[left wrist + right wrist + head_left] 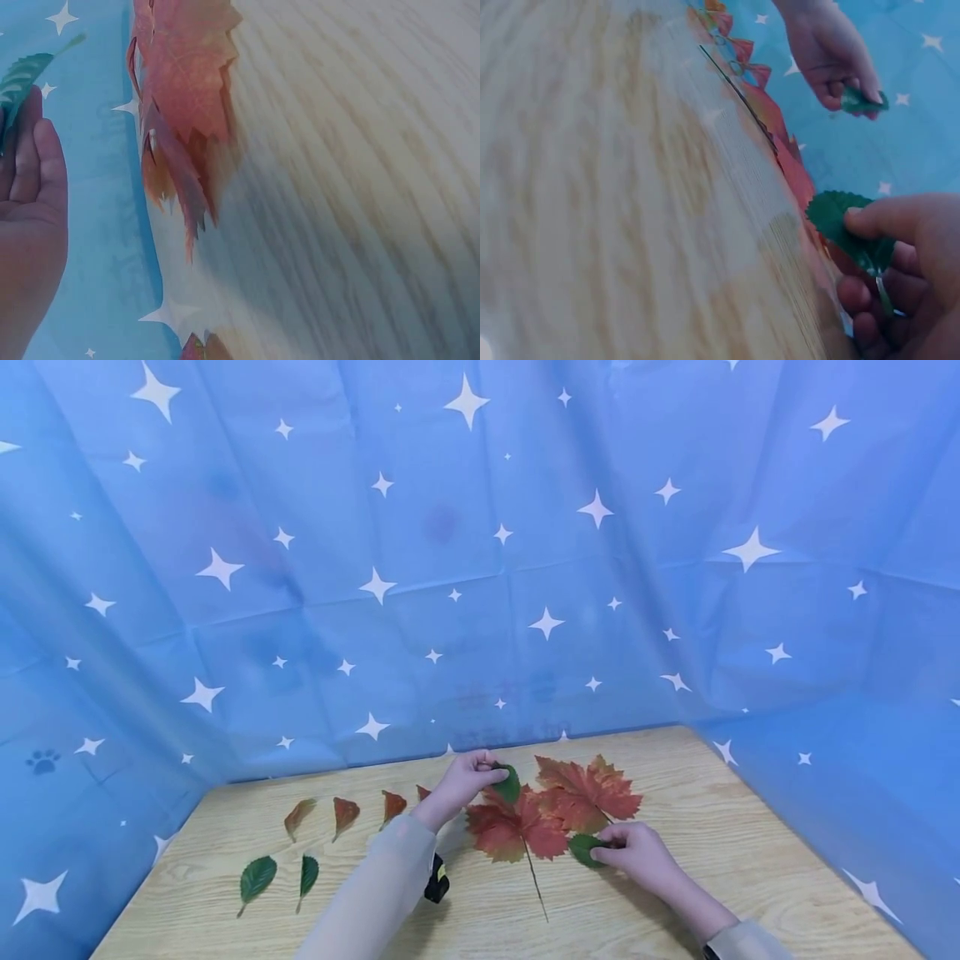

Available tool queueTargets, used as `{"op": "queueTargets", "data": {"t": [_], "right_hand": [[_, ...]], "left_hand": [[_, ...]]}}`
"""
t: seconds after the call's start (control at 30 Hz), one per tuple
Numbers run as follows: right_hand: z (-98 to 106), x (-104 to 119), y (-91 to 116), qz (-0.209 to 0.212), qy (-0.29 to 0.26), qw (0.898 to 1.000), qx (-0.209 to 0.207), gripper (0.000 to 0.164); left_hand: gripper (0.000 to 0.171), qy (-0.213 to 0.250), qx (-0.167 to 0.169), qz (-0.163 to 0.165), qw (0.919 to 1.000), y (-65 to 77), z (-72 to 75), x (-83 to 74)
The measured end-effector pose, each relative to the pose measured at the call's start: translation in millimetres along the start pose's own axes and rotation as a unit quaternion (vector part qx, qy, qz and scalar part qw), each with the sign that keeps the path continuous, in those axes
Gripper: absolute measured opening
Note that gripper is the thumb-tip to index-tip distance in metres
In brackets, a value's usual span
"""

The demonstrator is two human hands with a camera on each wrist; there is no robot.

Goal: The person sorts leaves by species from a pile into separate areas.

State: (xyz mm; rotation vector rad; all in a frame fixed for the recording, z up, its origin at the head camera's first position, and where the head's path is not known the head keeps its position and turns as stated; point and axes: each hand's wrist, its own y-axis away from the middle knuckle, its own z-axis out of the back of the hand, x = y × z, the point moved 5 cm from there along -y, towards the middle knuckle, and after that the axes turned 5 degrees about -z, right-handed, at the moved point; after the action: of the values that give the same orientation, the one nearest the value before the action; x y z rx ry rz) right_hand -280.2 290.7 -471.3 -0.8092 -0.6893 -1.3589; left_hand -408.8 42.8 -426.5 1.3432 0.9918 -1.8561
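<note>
My left hand [463, 779] pinches a green leaf [508, 785] above the far edge of a large red-orange maple leaf [498, 831]. In the left wrist view that green leaf [21, 79] shows at the fingertips. Between thumb and fingers, my right hand [637, 853] holds a second green leaf [583, 850], close to the lower right of the maple leaves. Its toothed edge and pale stem show in the right wrist view, where the leaf [847, 221] lies under the thumb. Another maple leaf [592, 793] overlaps the first on the right.
On the table's left part lie two green leaves, one wider [258, 878] and one narrow [308, 877]. Behind them runs a row of small reddish-brown leaves [346, 816], partly hidden by the left arm. A starry blue curtain [465, 568] hangs around the wooden table [750, 827].
</note>
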Motion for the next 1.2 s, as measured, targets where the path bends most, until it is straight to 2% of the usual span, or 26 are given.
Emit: {"op": "queueTargets", "data": {"t": [0.23, 0.4, 0.57, 0.77, 0.9, 1.07, 1.2], "right_hand": [[-1.2, 1.6, -0.8, 0.0, 0.013, 1.0, -0.003, 0.01], [-2.6, 2.1, -1.7, -0.004, 0.006, 1.0, 0.002, 0.012], [-4.7, -0.4, -2.3, -0.01, 0.012, 1.0, 0.018, 0.013], [-3.2, 1.2, -5.1, -0.02, 0.019, 0.999, 0.018, 0.012], [-2.6, 4.7, -4.8, -0.02, 0.021, 0.999, 0.022, 0.013], [-3.1, 6.4, -2.4, -0.017, 0.02, 0.999, 0.029, 0.014], [-4.1, 6.3, -2.4, -0.015, 0.012, 0.999, 0.041, 0.015]], "left_hand": [[0.017, -0.004, 0.017, 0.0, 0.9998, 5.2, 5.0, -0.2], [0.019, -0.04, 0.019, 0.018, 0.9988, 12.7, 9.1, -3.8], [0.016, -0.072, 0.029, 0.031, 0.9965, 25.5, 12.1, -13.1], [0.023, -0.071, 0.043, 0.037, 0.9958, 41.0, 21.4, -23.3], [0.018, -0.072, 0.049, 0.038, 0.9955, 48.3, 27.7, -28.7], [0.017, -0.085, 0.064, 0.034, 0.9938, 56.8, 34.2, -31.3], [0.017, -0.105, 0.075, 0.036, 0.991, 68.9, 43.3, -31.2]]}}
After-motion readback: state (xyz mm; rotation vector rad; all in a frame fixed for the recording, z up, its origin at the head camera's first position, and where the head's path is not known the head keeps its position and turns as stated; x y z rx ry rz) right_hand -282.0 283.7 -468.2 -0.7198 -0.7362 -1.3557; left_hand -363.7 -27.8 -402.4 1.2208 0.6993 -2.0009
